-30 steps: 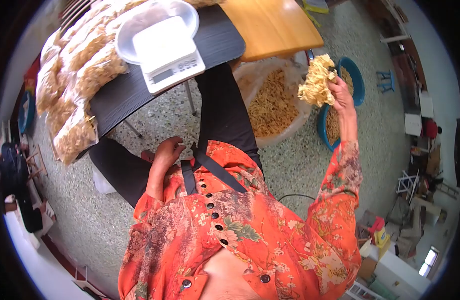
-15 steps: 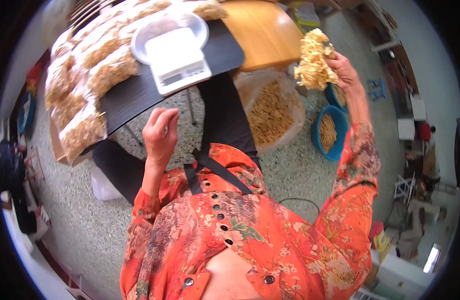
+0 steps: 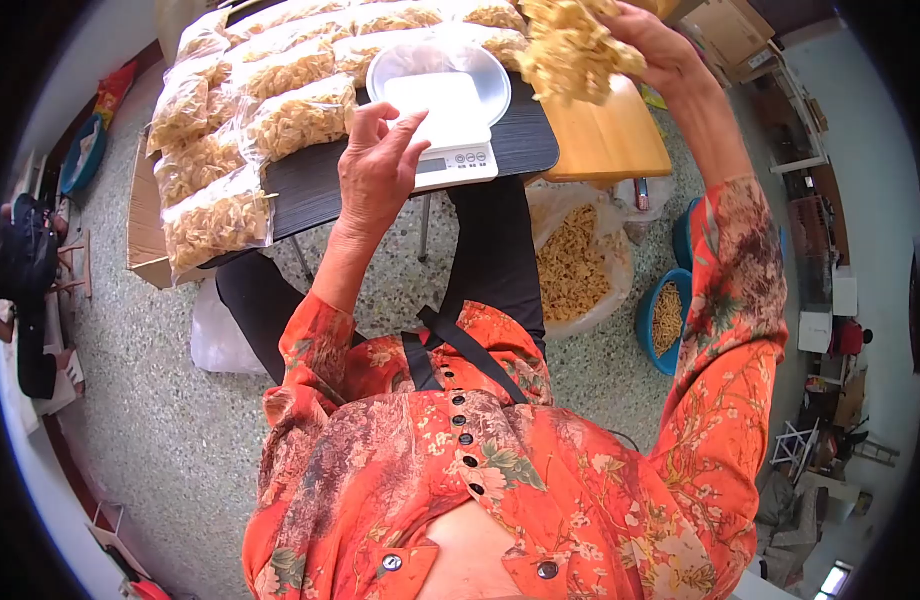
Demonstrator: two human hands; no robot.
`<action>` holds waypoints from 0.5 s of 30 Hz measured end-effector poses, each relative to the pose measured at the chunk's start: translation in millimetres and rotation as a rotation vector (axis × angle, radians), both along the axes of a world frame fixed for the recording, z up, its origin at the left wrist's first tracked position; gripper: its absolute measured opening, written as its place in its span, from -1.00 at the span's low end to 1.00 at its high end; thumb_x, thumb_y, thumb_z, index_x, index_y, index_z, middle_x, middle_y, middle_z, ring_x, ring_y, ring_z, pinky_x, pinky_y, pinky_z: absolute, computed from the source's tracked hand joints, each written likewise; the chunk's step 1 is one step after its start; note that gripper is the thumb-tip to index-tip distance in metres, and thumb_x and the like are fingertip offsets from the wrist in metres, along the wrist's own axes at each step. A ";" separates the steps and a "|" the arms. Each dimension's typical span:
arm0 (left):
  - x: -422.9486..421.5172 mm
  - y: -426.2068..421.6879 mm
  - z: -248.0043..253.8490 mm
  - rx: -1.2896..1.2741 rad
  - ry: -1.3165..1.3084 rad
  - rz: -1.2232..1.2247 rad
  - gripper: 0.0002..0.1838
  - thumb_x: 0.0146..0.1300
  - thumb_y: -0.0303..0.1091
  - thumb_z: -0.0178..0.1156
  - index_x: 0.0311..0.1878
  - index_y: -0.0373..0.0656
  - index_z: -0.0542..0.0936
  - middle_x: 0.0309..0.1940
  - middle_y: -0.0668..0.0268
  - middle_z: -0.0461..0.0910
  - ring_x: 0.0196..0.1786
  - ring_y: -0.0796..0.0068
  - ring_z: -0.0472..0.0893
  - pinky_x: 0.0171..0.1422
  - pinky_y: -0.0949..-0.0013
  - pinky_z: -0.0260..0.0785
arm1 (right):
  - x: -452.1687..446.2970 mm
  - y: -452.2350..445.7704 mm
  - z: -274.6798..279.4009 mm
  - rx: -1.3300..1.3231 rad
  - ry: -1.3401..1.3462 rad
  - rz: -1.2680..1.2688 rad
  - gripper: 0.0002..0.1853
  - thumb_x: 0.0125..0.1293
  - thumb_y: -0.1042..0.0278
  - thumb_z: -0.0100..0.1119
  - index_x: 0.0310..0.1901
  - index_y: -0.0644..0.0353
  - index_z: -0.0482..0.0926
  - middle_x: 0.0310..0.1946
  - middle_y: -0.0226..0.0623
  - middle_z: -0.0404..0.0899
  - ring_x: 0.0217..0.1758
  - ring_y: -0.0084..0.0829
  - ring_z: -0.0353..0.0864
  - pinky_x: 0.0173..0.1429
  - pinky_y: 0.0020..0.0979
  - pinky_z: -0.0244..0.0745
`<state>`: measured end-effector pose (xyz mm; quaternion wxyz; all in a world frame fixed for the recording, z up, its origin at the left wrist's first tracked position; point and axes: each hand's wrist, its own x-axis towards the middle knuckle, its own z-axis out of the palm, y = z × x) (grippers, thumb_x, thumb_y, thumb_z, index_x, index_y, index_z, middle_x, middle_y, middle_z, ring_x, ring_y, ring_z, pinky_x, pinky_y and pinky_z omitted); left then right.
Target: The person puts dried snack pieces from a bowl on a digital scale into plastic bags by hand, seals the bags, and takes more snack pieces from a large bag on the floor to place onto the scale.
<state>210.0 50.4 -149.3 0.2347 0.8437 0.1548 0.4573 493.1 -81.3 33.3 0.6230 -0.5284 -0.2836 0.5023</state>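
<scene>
My right hand grips a large clump of dried, pale yellow, curled flakes, raised at the top of the view beside a round shallow bowl. The bowl is at a white digital kitchen scale near the edge of the black table. By the scale's left front corner hovers my left hand, fingers apart and holding nothing. Filled clear plastic bags of similar flakes lie in rows on the table's left and back.
A wooden stool top adjoins the table on the right. Below it stands a large open plastic bag of loose flakes. To its right is a blue basin with pale strips inside. A cardboard box is under the bags at left.
My right hand has carried the clump up and left toward the bowl. My left hand has risen toward the scale, its fingers spreading. The view has shifted.
</scene>
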 end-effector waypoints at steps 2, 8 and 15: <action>6.9 -6.1 -1.7 0.029 0.023 -0.003 -0.53 -0.01 -0.48 0.53 0.04 0.06 0.75 -0.06 0.33 0.48 -0.27 0.47 0.55 -0.18 0.37 0.53 | 24.3 20.7 -14.3 0.034 0.016 0.140 -0.67 0.30 0.69 0.18 0.11 0.40 0.57 -0.01 -0.12 0.69 -0.04 -0.30 0.76 0.07 -0.27 0.73; 9.2 -5.1 -0.7 0.043 -0.011 -0.034 -0.62 0.00 -0.51 0.51 -0.06 0.04 0.76 -0.07 0.33 0.49 -0.30 0.47 0.55 -0.22 0.37 0.52 | -13.4 82.4 -45.9 0.023 0.035 0.171 -0.71 0.31 0.69 0.19 0.06 0.35 0.64 -0.11 -0.13 0.73 -0.15 -0.28 0.78 -0.10 -0.23 0.77; 3.6 -9.7 6.8 0.023 0.015 -0.012 -0.68 0.05 -0.52 0.49 -0.09 -0.01 0.75 -0.11 0.31 0.49 -0.29 0.45 0.57 -0.20 0.36 0.53 | -49.1 84.6 -64.6 -0.248 -0.464 -0.049 -0.87 0.15 0.57 0.34 -0.25 0.19 0.74 -0.47 -0.41 0.68 -0.51 -0.54 0.64 -0.51 -0.50 0.45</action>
